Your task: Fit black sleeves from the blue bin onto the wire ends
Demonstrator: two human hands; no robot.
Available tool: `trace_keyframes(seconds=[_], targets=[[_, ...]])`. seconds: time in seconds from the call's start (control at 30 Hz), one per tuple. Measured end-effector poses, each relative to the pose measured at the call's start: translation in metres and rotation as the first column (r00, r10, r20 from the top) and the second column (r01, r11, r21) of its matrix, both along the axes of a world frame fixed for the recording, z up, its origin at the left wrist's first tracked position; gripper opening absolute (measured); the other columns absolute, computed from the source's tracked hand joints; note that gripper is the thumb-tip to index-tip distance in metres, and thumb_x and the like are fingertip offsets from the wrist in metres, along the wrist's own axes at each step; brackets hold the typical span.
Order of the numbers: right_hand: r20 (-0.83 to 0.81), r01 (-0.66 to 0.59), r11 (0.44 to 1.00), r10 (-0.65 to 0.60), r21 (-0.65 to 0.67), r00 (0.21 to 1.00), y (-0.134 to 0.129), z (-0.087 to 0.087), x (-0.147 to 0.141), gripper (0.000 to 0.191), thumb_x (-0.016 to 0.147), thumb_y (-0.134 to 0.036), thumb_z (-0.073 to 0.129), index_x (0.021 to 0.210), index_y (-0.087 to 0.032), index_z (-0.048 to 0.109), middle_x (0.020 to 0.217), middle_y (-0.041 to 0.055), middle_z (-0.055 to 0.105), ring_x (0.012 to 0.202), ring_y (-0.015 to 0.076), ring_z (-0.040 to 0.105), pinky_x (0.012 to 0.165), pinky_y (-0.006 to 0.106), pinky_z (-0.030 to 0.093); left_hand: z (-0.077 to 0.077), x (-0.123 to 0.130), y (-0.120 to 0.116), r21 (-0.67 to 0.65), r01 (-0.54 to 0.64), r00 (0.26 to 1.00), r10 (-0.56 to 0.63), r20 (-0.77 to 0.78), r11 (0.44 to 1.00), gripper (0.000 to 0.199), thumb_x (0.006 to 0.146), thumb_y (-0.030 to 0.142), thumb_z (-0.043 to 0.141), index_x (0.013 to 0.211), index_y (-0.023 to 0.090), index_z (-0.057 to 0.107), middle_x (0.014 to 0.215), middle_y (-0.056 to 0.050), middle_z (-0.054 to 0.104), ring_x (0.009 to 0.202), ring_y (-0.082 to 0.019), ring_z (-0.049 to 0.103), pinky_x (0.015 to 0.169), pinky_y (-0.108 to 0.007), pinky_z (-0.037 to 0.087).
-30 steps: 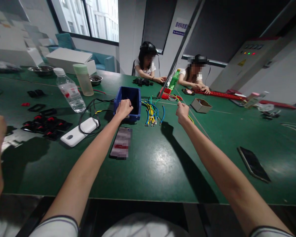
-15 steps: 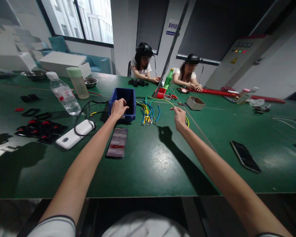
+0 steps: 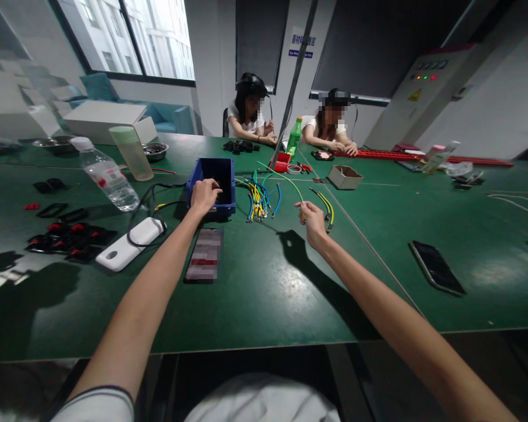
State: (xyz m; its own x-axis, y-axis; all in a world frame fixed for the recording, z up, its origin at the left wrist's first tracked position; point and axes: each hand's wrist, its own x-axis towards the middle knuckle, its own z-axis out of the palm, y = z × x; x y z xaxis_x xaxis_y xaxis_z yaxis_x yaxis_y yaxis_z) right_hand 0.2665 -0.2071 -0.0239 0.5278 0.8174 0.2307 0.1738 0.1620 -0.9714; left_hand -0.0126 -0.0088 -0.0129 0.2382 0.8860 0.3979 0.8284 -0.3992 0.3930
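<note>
My left hand [image 3: 206, 195] is over the near left edge of a blue plastic bin [image 3: 225, 207]. Its fingers are bent but look apart, and nothing shows between them; the fingertips are partly hidden. In a pinch, my right hand [image 3: 313, 223] holds the end of a yellow-green wire [image 3: 290, 179], which arcs away to the far left over the table. Between the hands lies a bunch of short blue, yellow and green wires [image 3: 259, 199] with metal terminals at their near ends. Several yellow and blue wires [image 3: 328, 208] lie just beyond my right hand.
A phone [image 3: 205, 256] lies before the bin, another phone [image 3: 436, 267] at right. On the left are a white power bank [image 3: 131, 243], a water bottle [image 3: 108, 176] and black-and-red parts [image 3: 66, 237]. A small carton [image 3: 345, 177] stands farther back. Two people sit across the table.
My right hand has moved slightly down and left with the wire, uncovering the wires beyond it. My left hand stays at the bin. The view has shifted slightly.
</note>
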Motion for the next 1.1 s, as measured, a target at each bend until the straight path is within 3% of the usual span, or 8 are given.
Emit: trace_keyframes(seconds=[0.27,0.43,0.77,0.93,1.1], targets=[[-0.105,-0.135,0.991,0.135,0.005,0.985,-0.023,-0.013,-0.029,0.034,0.074,-0.054,0.063,0.082,-0.021,0.062,0.059,-0.0047,0.043,0.051,0.0098,0.035,0.047,0.024,0.026,0.003,0.001,-0.006,0.069,-0.020,1.000,0.021,-0.015,0.997,0.022,0.083,0.037,0.059,0.097,0.021,0.066,0.096,-0.009,0.071,0.091,-0.025,0.065,0.078,-0.032,0.047],[-0.019,-0.171,0.985,0.170,-0.032,0.985,-0.028,-0.028,-0.038,0.034,0.077,-0.054,0.061,0.079,-0.020,0.058,0.059,-0.0043,0.046,0.052,0.0107,0.039,0.049,0.024,0.030,0.005,0.003,-0.008,0.074,-0.058,0.997,0.062,-0.044,0.996,0.025,0.085,0.039,0.057,0.101,0.021,0.063,0.099,-0.009,0.070,0.095,-0.026,0.064,0.081,-0.032,0.046],[-0.046,-0.114,0.993,0.113,-0.021,0.993,-0.026,-0.037,-0.036,0.027,0.076,-0.045,0.063,0.082,-0.020,0.053,0.064,-0.0036,0.053,0.052,0.0101,0.046,0.050,0.024,0.035,0.006,0.004,-0.022,0.236,-0.072,0.993,0.047,0.110,0.969,0.028,0.088,0.040,0.055,0.106,0.018,0.057,0.100,-0.008,0.069,0.091,-0.023,0.064,0.080,-0.029,0.043],[-0.108,-0.094,0.996,0.094,-0.002,0.990,-0.024,-0.041,-0.033,0.027,0.075,-0.044,0.062,0.082,-0.020,0.052,0.064,-0.0041,0.052,0.053,0.0107,0.048,0.052,0.024,0.038,0.009,-0.002,-0.038,0.219,-0.093,0.985,0.057,0.163,0.971,0.029,0.089,0.040,0.052,0.107,0.018,0.055,0.101,-0.008,0.068,0.091,-0.022,0.064,0.083,-0.029,0.043],[-0.108,-0.064,0.998,0.066,0.016,0.992,-0.022,-0.046,-0.032,0.026,0.075,-0.043,0.061,0.085,-0.021,0.052,0.066,-0.0043,0.053,0.054,0.0109,0.049,0.055,0.025,0.039,0.008,-0.015,-0.064,0.218,-0.024,0.993,-0.002,0.120,0.976,0.030,0.090,0.043,0.052,0.106,0.018,0.055,0.100,-0.008,0.069,0.091,-0.022,0.065,0.082,-0.028,0.044]])
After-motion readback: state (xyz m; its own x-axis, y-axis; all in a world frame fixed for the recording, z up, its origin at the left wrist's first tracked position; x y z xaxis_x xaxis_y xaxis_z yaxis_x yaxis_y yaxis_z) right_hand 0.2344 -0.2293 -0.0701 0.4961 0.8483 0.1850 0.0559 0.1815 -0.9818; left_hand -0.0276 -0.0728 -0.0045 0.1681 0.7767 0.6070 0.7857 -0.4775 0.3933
